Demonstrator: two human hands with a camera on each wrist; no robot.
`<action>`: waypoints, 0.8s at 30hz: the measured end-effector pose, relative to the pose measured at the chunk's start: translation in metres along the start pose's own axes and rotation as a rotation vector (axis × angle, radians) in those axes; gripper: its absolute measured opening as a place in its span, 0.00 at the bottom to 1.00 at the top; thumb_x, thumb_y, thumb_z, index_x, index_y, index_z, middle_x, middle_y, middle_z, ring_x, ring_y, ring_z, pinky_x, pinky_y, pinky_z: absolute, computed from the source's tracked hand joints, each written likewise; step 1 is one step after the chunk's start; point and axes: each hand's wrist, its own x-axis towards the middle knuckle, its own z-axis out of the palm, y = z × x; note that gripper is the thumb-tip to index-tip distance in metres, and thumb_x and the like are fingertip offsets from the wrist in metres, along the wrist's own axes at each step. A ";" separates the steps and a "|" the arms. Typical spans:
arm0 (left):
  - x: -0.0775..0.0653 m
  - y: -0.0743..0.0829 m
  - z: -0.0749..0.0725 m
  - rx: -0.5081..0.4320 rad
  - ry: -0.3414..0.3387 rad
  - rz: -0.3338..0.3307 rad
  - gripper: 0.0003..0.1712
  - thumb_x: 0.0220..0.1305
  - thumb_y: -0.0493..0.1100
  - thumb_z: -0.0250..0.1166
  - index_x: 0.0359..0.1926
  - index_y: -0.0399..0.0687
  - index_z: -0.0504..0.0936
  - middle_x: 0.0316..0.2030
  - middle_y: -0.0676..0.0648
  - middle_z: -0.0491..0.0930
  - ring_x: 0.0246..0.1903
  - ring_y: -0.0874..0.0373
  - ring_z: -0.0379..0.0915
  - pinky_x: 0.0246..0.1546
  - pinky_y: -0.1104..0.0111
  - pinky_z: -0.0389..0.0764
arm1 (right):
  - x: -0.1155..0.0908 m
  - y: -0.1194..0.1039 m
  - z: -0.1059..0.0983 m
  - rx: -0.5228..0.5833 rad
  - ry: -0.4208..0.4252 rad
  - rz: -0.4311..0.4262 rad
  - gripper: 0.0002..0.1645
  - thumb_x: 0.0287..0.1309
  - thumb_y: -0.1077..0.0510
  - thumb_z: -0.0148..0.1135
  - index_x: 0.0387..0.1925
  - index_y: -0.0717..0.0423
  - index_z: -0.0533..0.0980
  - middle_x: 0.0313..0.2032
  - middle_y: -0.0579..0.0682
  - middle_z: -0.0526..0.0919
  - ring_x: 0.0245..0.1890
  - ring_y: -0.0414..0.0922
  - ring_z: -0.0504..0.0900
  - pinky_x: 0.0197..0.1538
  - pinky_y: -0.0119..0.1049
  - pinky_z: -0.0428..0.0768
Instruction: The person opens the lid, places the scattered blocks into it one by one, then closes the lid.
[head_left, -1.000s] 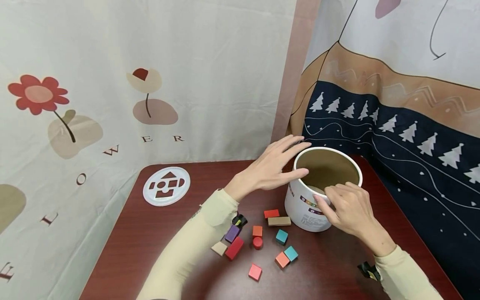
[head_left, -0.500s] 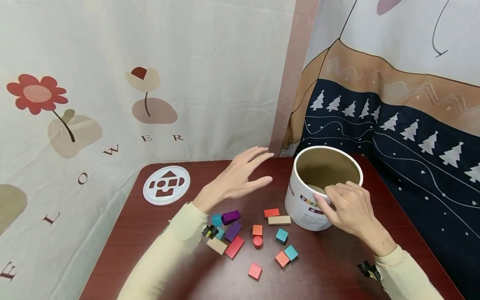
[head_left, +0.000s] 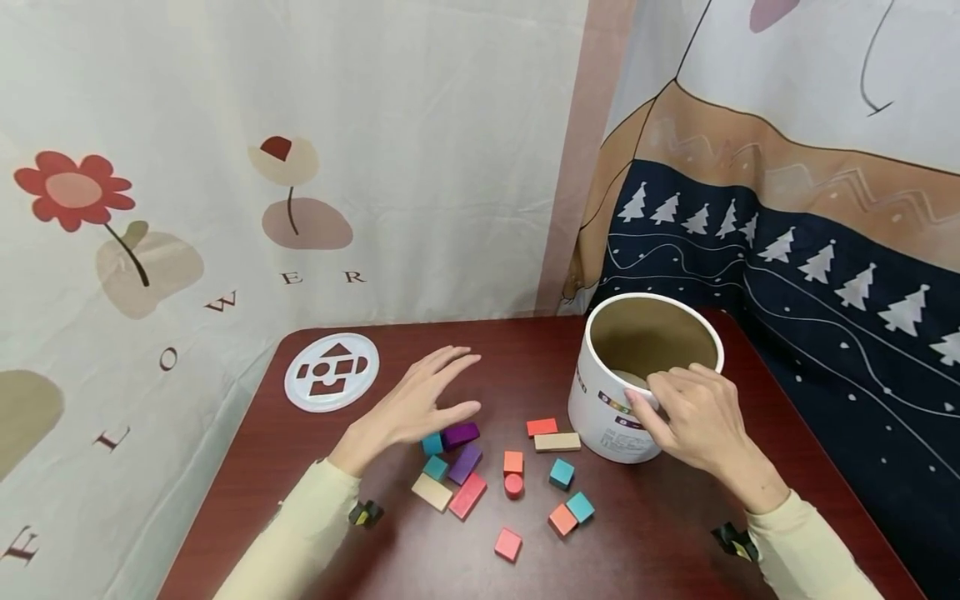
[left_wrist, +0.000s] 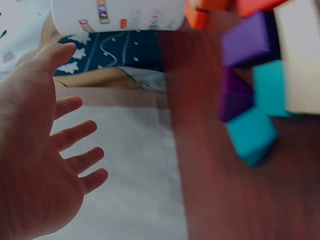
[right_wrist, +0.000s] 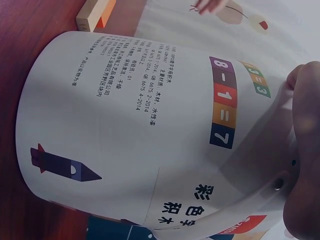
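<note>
At the right of the head view, my right hand (head_left: 693,417) grips the near rim of a white bucket (head_left: 611,417), fingers over the edge and thumb outside. The right wrist view shows the bucket's printed wall (right_wrist: 125,125) close up. My left hand (head_left: 412,400), fingers spread and holding nothing, hovers by a cluster of toy blocks. In that cluster are purple blocks (head_left: 465,463), teal blocks (left_wrist: 252,136), a beige block (head_left: 432,492) and a red block (head_left: 468,497). The left wrist view shows the left palm (left_wrist: 35,165) with its fingers apart.
A white round lid (head_left: 332,372) with shaped cutouts lies at the table's back left. More blocks lie mid-table: a red cylinder (head_left: 513,486), a beige plank (head_left: 557,442) by the bucket, a pink cube (head_left: 507,544) at the front. Printed curtains (head_left: 420,167) hang behind.
My left hand has moved from beside the bucket's rim leftward and down toward the block cluster, uncovering more blocks. The right hand and the bucket have stayed in place.
</note>
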 end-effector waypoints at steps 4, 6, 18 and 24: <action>-0.020 -0.012 0.009 0.006 -0.030 -0.040 0.43 0.66 0.66 0.65 0.76 0.51 0.70 0.74 0.44 0.64 0.74 0.48 0.50 0.69 0.40 0.58 | 0.001 -0.001 0.000 -0.001 0.013 -0.003 0.29 0.68 0.40 0.50 0.13 0.47 0.62 0.10 0.42 0.61 0.13 0.41 0.56 0.18 0.34 0.52; -0.028 -0.016 0.014 0.010 -0.045 -0.047 0.44 0.66 0.66 0.65 0.75 0.49 0.71 0.73 0.43 0.66 0.73 0.47 0.53 0.68 0.40 0.60 | 0.001 -0.001 0.000 -0.001 0.017 -0.004 0.29 0.68 0.40 0.50 0.13 0.47 0.62 0.10 0.42 0.60 0.12 0.41 0.56 0.18 0.34 0.52; -0.044 -0.026 0.042 0.023 -0.146 -0.097 0.43 0.61 0.63 0.70 0.71 0.46 0.76 0.67 0.43 0.73 0.66 0.46 0.65 0.66 0.45 0.68 | 0.001 -0.002 -0.001 -0.005 0.010 0.003 0.29 0.69 0.39 0.49 0.13 0.47 0.62 0.10 0.41 0.60 0.12 0.40 0.56 0.18 0.34 0.53; -0.044 -0.028 0.049 0.011 -0.184 -0.088 0.37 0.60 0.58 0.72 0.66 0.46 0.81 0.62 0.44 0.77 0.60 0.49 0.71 0.59 0.50 0.76 | 0.001 -0.003 -0.001 -0.005 0.000 0.007 0.29 0.68 0.40 0.49 0.13 0.47 0.62 0.09 0.42 0.61 0.12 0.40 0.57 0.18 0.34 0.53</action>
